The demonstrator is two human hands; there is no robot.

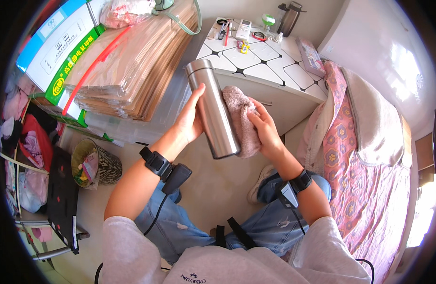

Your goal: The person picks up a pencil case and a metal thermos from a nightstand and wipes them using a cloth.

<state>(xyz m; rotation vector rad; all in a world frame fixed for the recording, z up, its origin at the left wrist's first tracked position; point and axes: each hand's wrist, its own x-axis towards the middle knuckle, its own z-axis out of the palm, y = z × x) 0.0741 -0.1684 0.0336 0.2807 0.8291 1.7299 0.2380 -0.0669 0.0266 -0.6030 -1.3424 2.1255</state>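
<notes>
A brushed stainless-steel vacuum flask (218, 113) with its lid on is held tilted in front of me, its capped end up and to the left. My left hand (191, 119) grips it from the left side, with the thumb lying along the steel. A fuzzy pinkish-grey cloth (241, 120) is bunched in my right hand (266, 124). That cloth lies against the flask's right side, towards its lower end. The fingers of my left hand behind the flask are hidden.
A white cabinet (292, 72) stands ahead, bearing a remote control (243, 30), pens and another flask (290, 19). Wrapped flat cardboard (132, 64) is stacked at left. Below it stands a waste bin (109, 165). A bed with a patterned pink cover (353, 170) is at right.
</notes>
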